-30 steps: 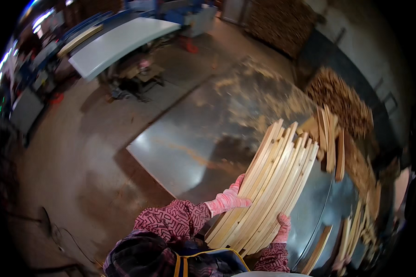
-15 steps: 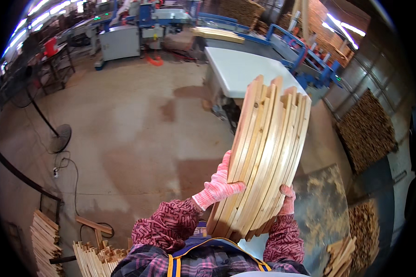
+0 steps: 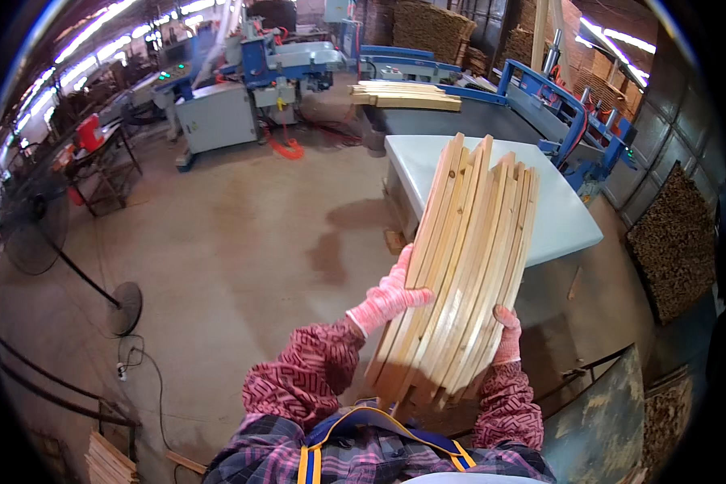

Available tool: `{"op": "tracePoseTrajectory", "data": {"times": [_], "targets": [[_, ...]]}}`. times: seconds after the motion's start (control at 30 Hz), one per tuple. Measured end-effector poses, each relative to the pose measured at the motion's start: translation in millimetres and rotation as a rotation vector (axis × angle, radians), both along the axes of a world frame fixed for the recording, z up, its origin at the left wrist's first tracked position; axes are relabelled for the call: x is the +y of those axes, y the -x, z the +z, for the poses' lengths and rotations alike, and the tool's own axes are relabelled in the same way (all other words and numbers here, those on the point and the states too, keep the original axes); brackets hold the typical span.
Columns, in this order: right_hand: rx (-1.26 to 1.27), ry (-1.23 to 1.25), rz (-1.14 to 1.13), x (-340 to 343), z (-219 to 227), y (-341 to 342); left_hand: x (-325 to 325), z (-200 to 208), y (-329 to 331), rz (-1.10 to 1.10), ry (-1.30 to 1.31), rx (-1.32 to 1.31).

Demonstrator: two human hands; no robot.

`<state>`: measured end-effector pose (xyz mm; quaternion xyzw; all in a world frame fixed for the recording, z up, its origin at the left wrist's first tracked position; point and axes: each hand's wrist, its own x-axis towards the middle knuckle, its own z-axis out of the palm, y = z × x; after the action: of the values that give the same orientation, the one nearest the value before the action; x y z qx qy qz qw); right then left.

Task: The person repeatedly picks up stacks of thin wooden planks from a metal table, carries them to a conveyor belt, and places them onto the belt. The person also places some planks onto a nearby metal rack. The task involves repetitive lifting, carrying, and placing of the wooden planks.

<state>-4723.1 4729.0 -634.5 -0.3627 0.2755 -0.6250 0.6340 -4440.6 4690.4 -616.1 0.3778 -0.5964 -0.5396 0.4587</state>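
Between my two hands I carry a bundle of long, pale wooden strips [image 3: 460, 266], stacked side by side with uneven far ends. My left hand [image 3: 391, 294], in a pink-and-white knit glove, clamps the bundle's left side, thumb lying across the top. On the right side, my right hand [image 3: 506, 332], gloved the same way, presses in with its thumb on the edge; its other fingers are hidden behind the wood. The far end of the strips overlaps the view of a white-topped table [image 3: 561, 226]. Whether they touch it I cannot tell.
Beyond the white table stands a blue-framed machine [image 3: 573, 121] with a dark bed and a pile of strips [image 3: 407, 95]. A grey cabinet [image 3: 218, 119] is at the far left. A standing fan's base [image 3: 125, 308] and a cable [image 3: 157, 375] lie left. Stacked wood [image 3: 673, 242] stands right.
I have moved forward with the bundle, so the white table and machine appear nearer. The metal-topped surface at right has slipped toward the lower edge. Both hands keep their hold.
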Motion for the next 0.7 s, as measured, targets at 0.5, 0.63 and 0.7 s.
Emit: {"op": "tracePoseTrajectory", "data": {"times": [0.5,0.63,0.7], "targets": [[0.15,-0.38,-0.745,-167.5,-17.8,18.5,-319.8,58.8,31.3,-0.368,0.26,-0.901],[-0.008,-0.531,-0.688,-187.0,20.0,-54.4,-352.9,75.1,-25.3,-0.618,0.06,-0.952],[0.037,-0.484,-0.727,-215.2,40.4,-66.3,-371.0,78.0,-58.1,-0.66,0.053,-0.868]]}}
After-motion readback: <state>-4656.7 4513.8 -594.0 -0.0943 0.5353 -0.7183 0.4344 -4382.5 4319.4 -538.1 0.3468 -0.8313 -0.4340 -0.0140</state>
